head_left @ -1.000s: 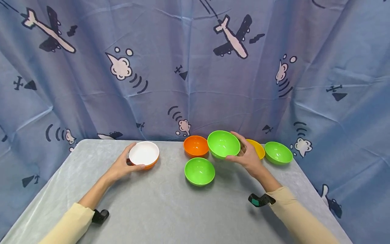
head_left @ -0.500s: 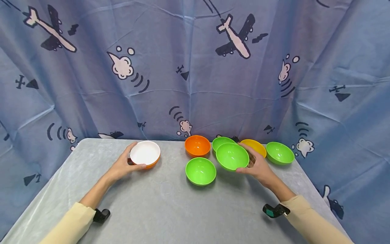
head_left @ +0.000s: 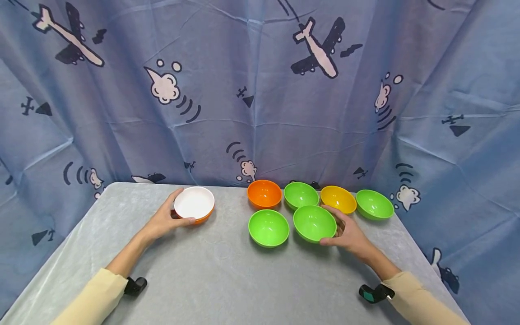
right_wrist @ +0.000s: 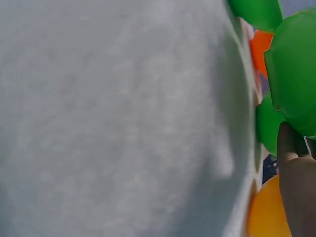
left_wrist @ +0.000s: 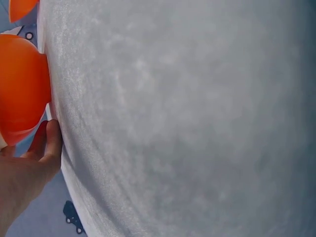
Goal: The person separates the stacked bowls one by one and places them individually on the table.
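Note:
On the left side of the table, my left hand (head_left: 166, 221) grips an orange bowl with a white inside (head_left: 194, 203), thumb at the near side and fingers around the far side. The left wrist view shows the orange outer wall (left_wrist: 22, 84) of that bowl. My right hand (head_left: 347, 232) holds a green bowl (head_left: 314, 223) by its right side, upright and close over the table. Left of it stands another green bowl (head_left: 268, 228). Behind are an orange bowl (head_left: 264, 194), a green bowl (head_left: 301, 195) and a yellow bowl (head_left: 338, 199).
One more green bowl (head_left: 374, 204) stands at the far right, near the table's right edge. A grey cloth covers the table (head_left: 227, 280). Behind its back edge hangs a blue curtain (head_left: 203, 90) with printed airplanes.
My right hand has brought the green bowl rightward, nearer to me and lower, uncovering the green bowl behind it. My left hand keeps its grip on the white-lined orange bowl, hardly moving.

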{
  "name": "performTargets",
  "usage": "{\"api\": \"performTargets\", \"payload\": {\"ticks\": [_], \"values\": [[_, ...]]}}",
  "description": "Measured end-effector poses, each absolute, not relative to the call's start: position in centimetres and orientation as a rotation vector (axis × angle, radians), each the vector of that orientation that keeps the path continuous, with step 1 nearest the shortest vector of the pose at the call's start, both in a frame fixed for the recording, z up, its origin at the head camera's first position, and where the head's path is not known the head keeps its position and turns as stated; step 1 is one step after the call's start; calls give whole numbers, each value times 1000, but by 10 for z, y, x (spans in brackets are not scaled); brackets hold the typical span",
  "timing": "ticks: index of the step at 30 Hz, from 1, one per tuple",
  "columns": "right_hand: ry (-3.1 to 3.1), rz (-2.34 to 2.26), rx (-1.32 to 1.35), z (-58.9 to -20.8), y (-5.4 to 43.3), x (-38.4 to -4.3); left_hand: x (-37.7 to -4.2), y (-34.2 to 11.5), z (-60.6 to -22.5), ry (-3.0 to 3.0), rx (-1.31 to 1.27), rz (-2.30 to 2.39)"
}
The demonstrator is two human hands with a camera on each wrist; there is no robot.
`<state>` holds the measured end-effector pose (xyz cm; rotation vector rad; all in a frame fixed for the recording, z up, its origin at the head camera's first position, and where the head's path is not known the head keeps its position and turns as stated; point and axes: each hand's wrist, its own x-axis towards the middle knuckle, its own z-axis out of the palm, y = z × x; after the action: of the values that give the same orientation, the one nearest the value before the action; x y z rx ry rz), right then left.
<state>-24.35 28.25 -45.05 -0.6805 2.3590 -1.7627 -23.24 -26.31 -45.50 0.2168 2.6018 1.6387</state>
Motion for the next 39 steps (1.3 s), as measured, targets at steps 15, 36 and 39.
{"api": "performTargets", "payload": {"ticks": [15,36,39], "values": [[2265,-1775,-636,-468,282,-243,-233,-262,-457,2598,254,1664],[2792,-1517,-730,-409,287,-255,-235,-263,-456,2594,325,1674],[2864,-1669,-677,-387,281,-263,-236,-263,-455,2587,324,1668]]}}
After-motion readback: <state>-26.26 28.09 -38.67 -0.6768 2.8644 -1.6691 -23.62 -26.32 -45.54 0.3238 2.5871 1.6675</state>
